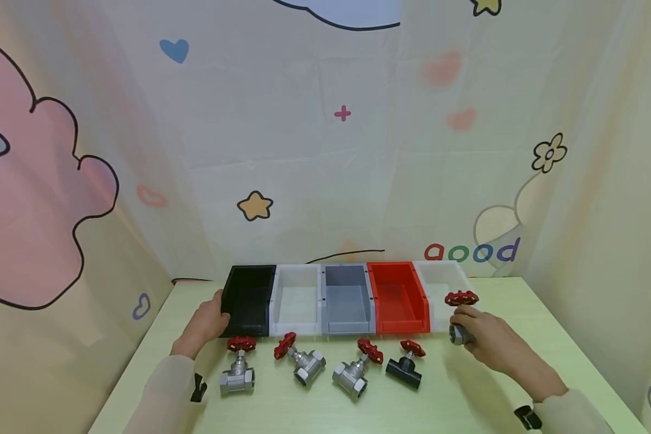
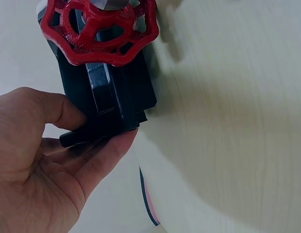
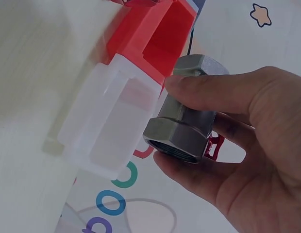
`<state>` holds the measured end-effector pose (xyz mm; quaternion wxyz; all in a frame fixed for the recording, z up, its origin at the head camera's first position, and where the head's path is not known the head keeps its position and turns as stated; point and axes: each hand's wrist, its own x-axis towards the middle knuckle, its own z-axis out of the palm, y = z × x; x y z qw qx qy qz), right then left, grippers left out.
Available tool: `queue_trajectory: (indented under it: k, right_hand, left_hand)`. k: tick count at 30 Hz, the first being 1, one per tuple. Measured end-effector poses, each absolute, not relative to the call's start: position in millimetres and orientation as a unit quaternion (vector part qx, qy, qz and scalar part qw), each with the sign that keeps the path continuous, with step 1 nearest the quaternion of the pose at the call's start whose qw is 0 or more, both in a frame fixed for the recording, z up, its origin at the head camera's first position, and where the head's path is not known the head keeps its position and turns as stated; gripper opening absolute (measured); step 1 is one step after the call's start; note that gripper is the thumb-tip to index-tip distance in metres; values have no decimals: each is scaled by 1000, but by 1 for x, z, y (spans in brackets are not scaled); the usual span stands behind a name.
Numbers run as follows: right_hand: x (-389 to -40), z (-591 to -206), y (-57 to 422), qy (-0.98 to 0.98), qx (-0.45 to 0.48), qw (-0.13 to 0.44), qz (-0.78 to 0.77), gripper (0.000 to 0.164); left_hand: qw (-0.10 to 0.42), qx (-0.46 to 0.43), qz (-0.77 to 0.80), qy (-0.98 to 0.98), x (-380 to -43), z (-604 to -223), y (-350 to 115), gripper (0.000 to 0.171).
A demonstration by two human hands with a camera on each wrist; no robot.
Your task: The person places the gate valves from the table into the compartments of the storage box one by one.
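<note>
My left hand (image 1: 205, 319) grips the left wall of the black bin (image 1: 248, 298), thumb inside and fingers outside, as the left wrist view also shows. In my right hand (image 1: 490, 339) is a metal gate valve (image 3: 182, 116) with a red handwheel (image 1: 461, 298), pinched by its body between thumb and fingers. It is held up at the front of the right-hand white bin (image 1: 439, 280). A steel valve with a red wheel (image 1: 237, 378) stands on the table just before the black bin, close to my left hand.
Between the end bins sit another white bin (image 1: 298, 301), a grey bin (image 1: 348, 298) and a red bin (image 1: 398, 298), all in one row. Two more steel valves (image 1: 308, 366) (image 1: 351, 378) and a black valve (image 1: 404, 371) lie in front. A printed curtain (image 1: 325, 181) hangs behind the table.
</note>
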<state>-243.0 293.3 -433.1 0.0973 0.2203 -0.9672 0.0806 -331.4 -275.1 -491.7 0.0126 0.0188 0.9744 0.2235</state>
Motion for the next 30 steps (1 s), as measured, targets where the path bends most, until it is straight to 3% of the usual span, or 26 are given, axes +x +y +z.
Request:
queue_trajectory:
  k: [13,30]
  right_hand:
    - [-249,-428,291,-970,215,84,79,44]
    - [-265,-419,294,-963,237,112,66,45]
  left_hand:
    - [10,19,221,975,-331,-491,-276,68]
    - [6,20,225,974,-333,-493,-276,67]
